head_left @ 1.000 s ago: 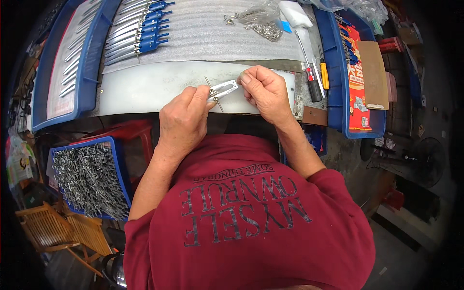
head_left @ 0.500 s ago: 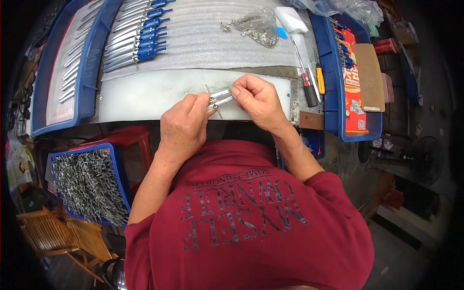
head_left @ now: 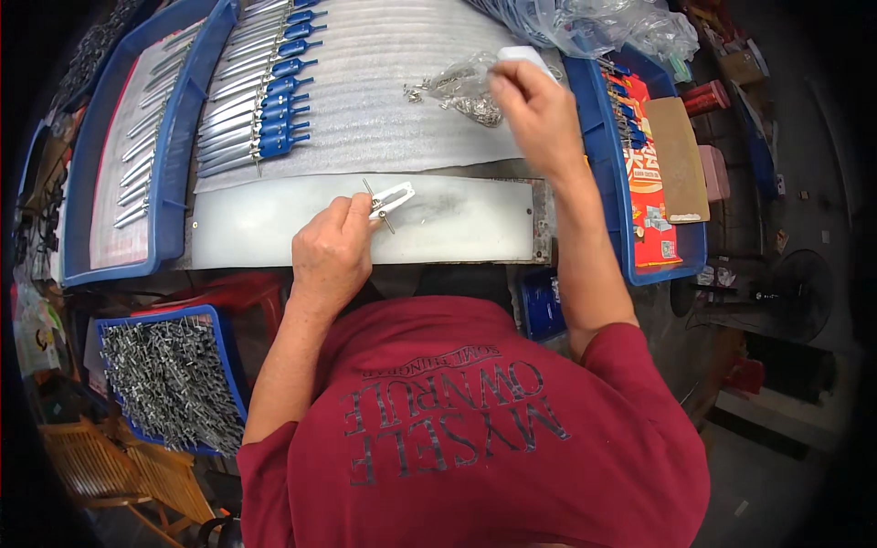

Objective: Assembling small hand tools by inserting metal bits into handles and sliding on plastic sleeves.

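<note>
My left hand (head_left: 333, 242) is closed around a small silver fork-shaped metal part (head_left: 394, 198) with a thin rod across it, over the pale work board. The part's two prongs point up and to the right; its other end is hidden in my fingers. My right hand (head_left: 541, 110) is raised at the far right of the bench, fingers loosely curled with a gap beside the thumb. Nothing shows in it. Beside its fingers lie a clear plastic bag (head_left: 470, 78) spilling small metal pieces and a white packet (head_left: 528, 58).
At the far left, blue-topped metal tools (head_left: 285, 114) lie in a row, beside a blue tray (head_left: 169, 169) of silver pieces. A crate (head_left: 216, 352) full of metal parts stands below left. Another blue tray (head_left: 671, 272) is at right. My right forearm hides most of the screwdrivers.
My right hand has left the fork-shaped part and moved up and right toward the bag and white packet. My left hand keeps hold of the part. The view has shifted slightly.
</note>
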`<state>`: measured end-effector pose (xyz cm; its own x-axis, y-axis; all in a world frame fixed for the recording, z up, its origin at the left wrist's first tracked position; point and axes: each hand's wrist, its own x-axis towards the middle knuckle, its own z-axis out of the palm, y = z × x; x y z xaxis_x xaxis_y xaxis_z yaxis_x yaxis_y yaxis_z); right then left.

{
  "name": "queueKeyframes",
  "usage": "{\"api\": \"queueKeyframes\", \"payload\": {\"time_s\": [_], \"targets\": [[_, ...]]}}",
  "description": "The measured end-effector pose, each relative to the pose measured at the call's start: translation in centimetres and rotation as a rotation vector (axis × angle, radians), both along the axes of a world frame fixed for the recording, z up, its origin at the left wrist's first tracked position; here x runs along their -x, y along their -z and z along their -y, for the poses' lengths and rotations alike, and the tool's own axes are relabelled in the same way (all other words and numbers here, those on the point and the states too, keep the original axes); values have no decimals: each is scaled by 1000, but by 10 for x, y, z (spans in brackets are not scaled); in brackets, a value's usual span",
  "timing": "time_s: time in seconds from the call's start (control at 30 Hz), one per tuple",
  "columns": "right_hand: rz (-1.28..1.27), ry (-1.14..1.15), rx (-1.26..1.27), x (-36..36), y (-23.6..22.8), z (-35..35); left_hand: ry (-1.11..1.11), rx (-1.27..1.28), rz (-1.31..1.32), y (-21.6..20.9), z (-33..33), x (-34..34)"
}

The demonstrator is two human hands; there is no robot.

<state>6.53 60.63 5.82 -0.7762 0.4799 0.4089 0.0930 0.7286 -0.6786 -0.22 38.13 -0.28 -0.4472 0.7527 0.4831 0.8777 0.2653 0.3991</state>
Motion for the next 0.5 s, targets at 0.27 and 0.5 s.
{"api": "queueKeyframes", "payload": {"time_s": [0.27,0.5], "targets": [[-299,323,-278,39,-12,-75,-16,14,-41,2,-1,-3],[-97,480,-375,49,-19,-170,9,7,8,1,2,-4]]}}
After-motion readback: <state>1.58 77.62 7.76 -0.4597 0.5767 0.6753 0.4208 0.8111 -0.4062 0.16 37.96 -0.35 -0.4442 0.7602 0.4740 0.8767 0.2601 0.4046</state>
